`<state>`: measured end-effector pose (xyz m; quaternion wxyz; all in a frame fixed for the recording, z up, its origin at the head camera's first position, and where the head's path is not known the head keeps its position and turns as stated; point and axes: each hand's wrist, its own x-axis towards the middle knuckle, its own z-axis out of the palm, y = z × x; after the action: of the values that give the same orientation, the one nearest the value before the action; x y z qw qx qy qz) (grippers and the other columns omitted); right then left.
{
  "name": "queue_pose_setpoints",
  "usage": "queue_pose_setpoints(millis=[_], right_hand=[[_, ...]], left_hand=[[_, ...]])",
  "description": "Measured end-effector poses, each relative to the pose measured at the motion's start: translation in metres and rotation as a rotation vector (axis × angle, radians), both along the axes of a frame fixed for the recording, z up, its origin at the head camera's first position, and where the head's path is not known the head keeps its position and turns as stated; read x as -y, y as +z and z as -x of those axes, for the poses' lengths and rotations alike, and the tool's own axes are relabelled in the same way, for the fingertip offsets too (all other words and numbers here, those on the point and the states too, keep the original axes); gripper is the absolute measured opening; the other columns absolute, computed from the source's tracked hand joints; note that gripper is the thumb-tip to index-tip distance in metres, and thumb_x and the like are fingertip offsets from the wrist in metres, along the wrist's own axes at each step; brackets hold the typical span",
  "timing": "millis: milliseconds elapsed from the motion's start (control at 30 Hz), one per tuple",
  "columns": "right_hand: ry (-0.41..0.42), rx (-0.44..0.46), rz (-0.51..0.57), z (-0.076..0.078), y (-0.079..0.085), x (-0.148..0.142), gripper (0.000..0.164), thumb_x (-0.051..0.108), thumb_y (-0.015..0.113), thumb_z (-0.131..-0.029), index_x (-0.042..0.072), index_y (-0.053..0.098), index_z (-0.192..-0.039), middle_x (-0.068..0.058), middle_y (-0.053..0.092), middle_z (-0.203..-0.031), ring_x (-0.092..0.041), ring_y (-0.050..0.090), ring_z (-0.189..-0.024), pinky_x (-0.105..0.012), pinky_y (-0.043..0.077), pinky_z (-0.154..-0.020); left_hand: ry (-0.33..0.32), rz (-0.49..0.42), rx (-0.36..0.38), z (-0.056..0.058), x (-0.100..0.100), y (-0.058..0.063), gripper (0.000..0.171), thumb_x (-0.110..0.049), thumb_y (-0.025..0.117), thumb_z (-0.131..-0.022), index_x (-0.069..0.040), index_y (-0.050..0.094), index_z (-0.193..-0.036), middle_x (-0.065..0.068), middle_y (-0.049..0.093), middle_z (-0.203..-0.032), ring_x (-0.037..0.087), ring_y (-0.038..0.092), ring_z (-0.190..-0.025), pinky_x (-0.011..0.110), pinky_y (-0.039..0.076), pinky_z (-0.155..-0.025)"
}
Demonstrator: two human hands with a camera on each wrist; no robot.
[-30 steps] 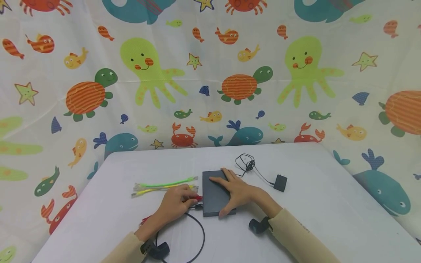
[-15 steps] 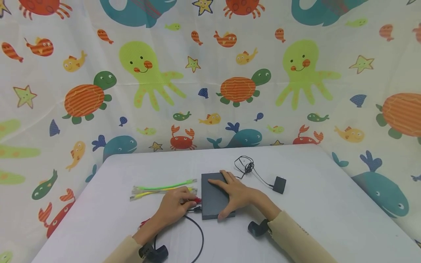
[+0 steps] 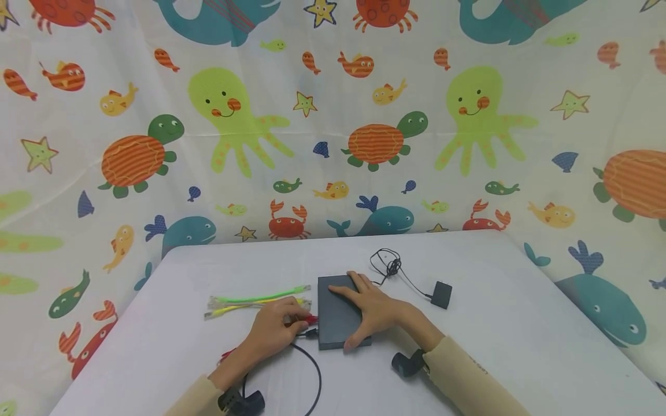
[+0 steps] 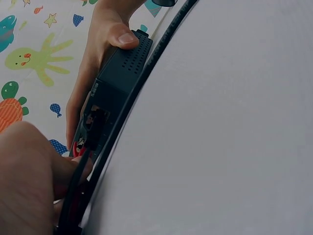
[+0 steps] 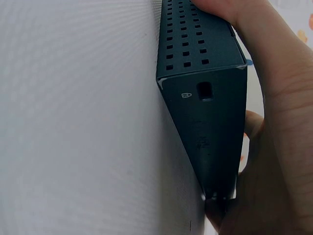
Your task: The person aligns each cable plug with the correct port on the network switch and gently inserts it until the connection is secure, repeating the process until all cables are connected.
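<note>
A dark metal network switch (image 3: 337,318) lies on the white table. My right hand (image 3: 378,312) spans it, thumb at the near end and fingers spread over the top to the far end. At the switch's left side, my left hand (image 3: 276,326) pinches the plug of a red Ethernet cable (image 3: 311,319), right at the ports. Next to it, a black cable's plug (image 4: 97,122) sits in a port, seen in the left wrist view. Vent holes and a small slot show on the switch's casing (image 5: 210,112) in the right wrist view. My left fingers partly hide the red plug.
Green (image 3: 270,294), yellow (image 3: 229,309) and grey Ethernet cables lie left of the switch. A black power adapter (image 3: 441,294) with a coiled cord (image 3: 392,266) is at the back right. The black cable (image 3: 318,375) loops toward the front edge. A patterned curtain (image 3: 312,115) hangs behind.
Both hands keep their places on the red plug and the switch. The head view has tilted up slightly, so the whole scene sits a little lower.
</note>
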<state>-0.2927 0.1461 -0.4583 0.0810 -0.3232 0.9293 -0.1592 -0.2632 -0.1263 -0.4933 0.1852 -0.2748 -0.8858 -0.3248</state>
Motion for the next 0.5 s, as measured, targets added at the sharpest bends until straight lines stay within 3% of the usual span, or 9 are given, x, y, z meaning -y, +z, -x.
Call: queue_pose_setpoints(millis=[300,500], right_hand=[[-0.003,0.006,0.001,-0.0009,0.0005,0.0005,0.117,0.079,0.073,-0.053,0.049,0.015,-0.150,-0.017,-0.002,-0.163,-0.048,0.002,-0.147,-0.072,0.024,-0.105],[-0.003,0.007,0.003,-0.0010,0.0012,0.0010,0.117,0.078,0.074,-0.053,0.049,0.016,-0.150,-0.017,-0.003,-0.163,-0.048,0.001,-0.147,-0.072,0.024,-0.105]], left_hand=[[0.047,-0.038,0.091,-0.0014,-0.0008,0.0006,0.017,-0.014,0.081,-0.074,-0.024,0.076,-0.087,-0.020,0.064,-0.077,-0.004,0.056,-0.070,0.019,0.049,-0.066],[0.052,-0.006,0.050,-0.0012,-0.0006,0.0004,0.018,-0.015,0.082,-0.073,-0.026,0.076,-0.086,-0.021,0.062,-0.076,-0.004,0.054,-0.068,0.020,0.047,-0.065]])
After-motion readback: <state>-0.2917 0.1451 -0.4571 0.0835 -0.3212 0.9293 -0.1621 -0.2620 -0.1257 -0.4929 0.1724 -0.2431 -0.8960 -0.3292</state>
